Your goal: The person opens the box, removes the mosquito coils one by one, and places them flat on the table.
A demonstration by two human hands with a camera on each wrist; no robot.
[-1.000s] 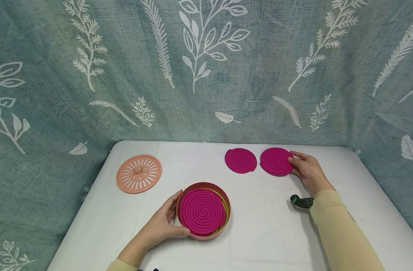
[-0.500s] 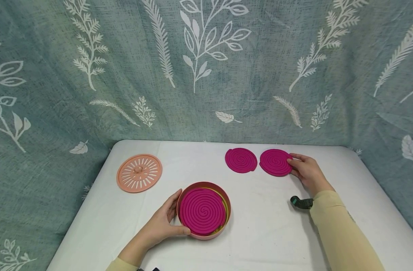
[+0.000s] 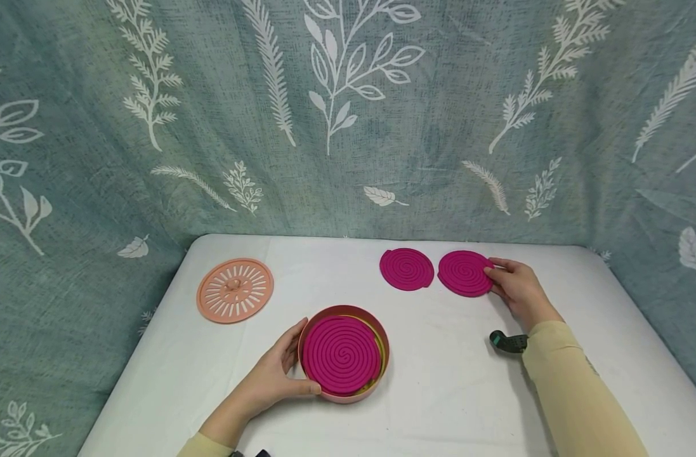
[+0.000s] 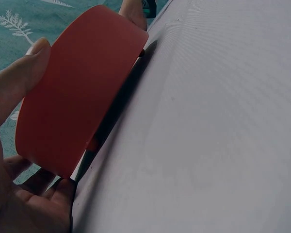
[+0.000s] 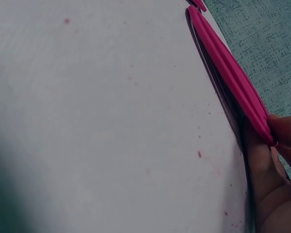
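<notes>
My left hand grips the left side of a round pink box, thumb at its front and fingers behind. In the left wrist view the box's smooth side shows tilted in that hand. A magenta spiral coaster lies inside the box, over something yellow mostly hidden beneath it. Far right, my right hand pinches the right edge of another magenta spiral coaster. The right wrist view shows this coaster edge-on between thumb and fingers. Just left of it lies one more magenta coaster, flat on the table.
A round salmon-coloured slotted lid with a small knob lies at the back left of the white table. A leaf-patterned green curtain hangs behind the table. A dark wrist device sticks out from the right sleeve.
The right hand's coaster has lowered very slightly at its far edge since a second ago. Both hands keep their places, and the box stays where it was.
</notes>
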